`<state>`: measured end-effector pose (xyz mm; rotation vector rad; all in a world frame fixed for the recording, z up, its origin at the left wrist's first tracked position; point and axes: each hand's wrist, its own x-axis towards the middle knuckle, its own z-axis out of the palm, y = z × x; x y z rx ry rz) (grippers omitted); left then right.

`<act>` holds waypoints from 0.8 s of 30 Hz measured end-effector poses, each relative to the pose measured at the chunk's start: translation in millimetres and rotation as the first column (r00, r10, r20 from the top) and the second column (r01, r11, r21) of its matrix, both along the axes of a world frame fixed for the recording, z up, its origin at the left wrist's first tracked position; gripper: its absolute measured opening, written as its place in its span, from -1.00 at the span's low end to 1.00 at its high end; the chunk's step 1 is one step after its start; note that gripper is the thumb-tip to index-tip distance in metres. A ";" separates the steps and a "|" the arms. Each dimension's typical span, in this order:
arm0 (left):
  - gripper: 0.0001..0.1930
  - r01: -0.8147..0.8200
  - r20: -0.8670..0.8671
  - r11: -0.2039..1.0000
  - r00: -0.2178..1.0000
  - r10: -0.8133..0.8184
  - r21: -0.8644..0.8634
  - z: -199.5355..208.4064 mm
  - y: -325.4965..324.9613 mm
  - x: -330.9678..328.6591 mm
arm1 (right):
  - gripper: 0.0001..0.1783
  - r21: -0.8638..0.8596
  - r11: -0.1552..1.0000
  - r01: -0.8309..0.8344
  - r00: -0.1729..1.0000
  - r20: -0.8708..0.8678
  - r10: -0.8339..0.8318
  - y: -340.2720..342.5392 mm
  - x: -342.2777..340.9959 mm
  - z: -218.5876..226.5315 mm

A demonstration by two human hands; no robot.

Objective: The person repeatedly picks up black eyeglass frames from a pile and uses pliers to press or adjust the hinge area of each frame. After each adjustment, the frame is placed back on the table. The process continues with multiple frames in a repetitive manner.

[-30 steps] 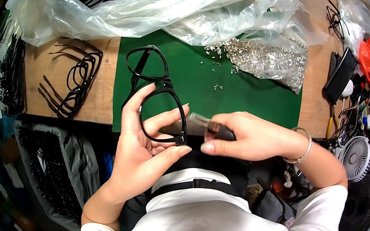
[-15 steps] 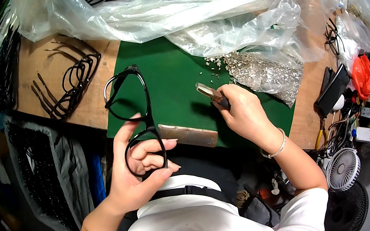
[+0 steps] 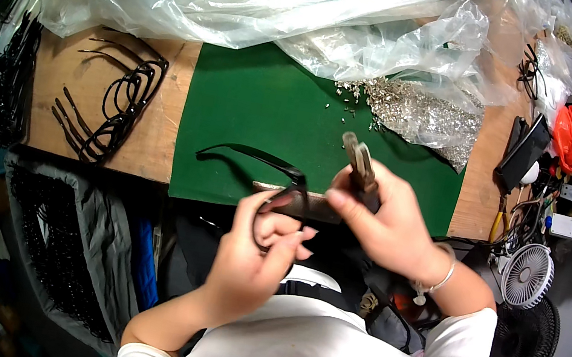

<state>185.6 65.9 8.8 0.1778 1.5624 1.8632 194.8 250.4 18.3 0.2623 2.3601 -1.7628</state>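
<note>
My left hand (image 3: pixel 245 267) is closed round the rim of a black eyeglass frame (image 3: pixel 299 178), over the front edge of the green mat (image 3: pixel 254 100). One temple arm of the frame stretches left above the mat. The frame's rims are seen nearly edge-on, slightly blurred and partly covered by my fingers. To the right, my right hand (image 3: pixel 400 228) grips a pair of pliers (image 3: pixel 360 162), its jaws pointing up and away from me. The pliers and the glasses are apart. Small silvery metal pieces (image 3: pixel 354 89) lie spilled beyond the pliers.
A clear plastic bag (image 3: pixel 437 125) of metal pieces lies at the mat's far right. Several black eyeglass frames (image 3: pixel 118 111) stand at left. Plastic sheeting (image 3: pixel 215 17) covers the back. A phone (image 3: pixel 524 154), yellow-handled pliers (image 3: pixel 500 220) and a small white fan (image 3: pixel 527 275) are at right.
My left hand has moved right and turned the eyeglass frame more edge-on, its temple now extending left. My right hand has swung the pliers from pointing left to pointing up.
</note>
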 end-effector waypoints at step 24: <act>-0.50 0.094 0.343 0.979 0.927 -0.152 0.181 32.4 -18.2 -17.2 | -0.78 -0.573 0.818 0.048 0.969 0.224 0.101 -11.8 2.6 13.7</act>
